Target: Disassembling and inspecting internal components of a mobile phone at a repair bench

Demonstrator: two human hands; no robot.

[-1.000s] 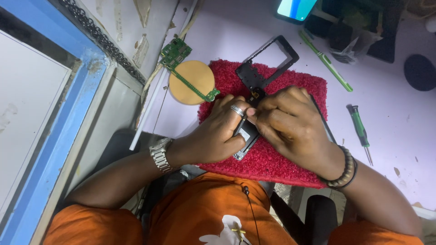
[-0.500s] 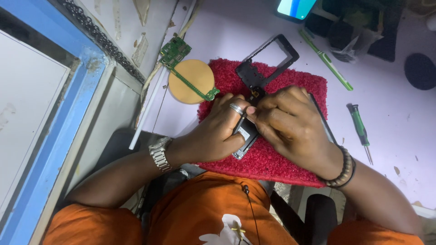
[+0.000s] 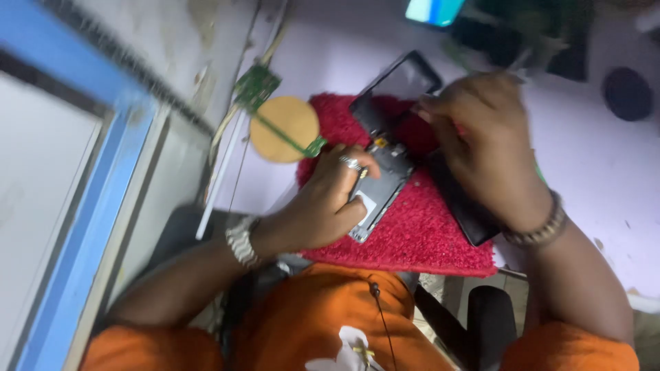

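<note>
Red mat point(image 3: 412, 233) on counter point(image 3: 330, 62): left hand point(image 3: 323, 203) clasps opened phone body point(image 3: 381, 185); right hand point(image 3: 481, 137), grip unclear, over black frame point(image 3: 402, 82). Beside: round tan disc point(image 3: 283, 128), green circuit board point(image 3: 256, 86).

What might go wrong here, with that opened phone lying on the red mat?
The opened phone has its insides bare under the left hand, so a hard press may harm small parts. The right hand is blurred, seemingly moving fast near the black frame, and might knock it. The green circuit board lies half off the round yellow disc and may get swept aside.
</note>
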